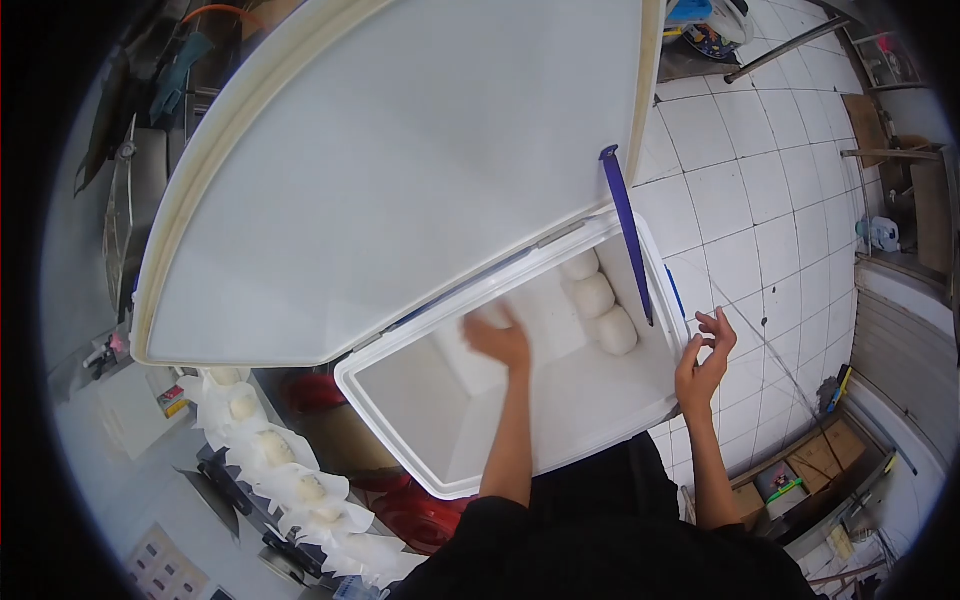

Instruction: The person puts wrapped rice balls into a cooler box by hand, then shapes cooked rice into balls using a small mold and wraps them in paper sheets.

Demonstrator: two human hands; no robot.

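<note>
A white cooler box [620, 375] stands in front of me, its large lid [400, 170] raised. Along the far right part of its floor, three white round dough balls [594, 296] sit in a row, touching. My left hand [495, 338] is over the box interior, blurred, its thumb apart from the stretched fingers and no object visible in it. Beside the right rim is my right hand [705, 365], its fingers apart and slightly bent, holding nothing. A purple strap [627, 230] hangs from the lid into the box near the dough balls.
White balls on paper sheets [275, 450] line a surface at the left. Red rounded objects [420, 515] are beside the box. White floor tiles [740, 200] extend to the right, with metal legs [790, 48] and a low shelf [830, 450] beyond.
</note>
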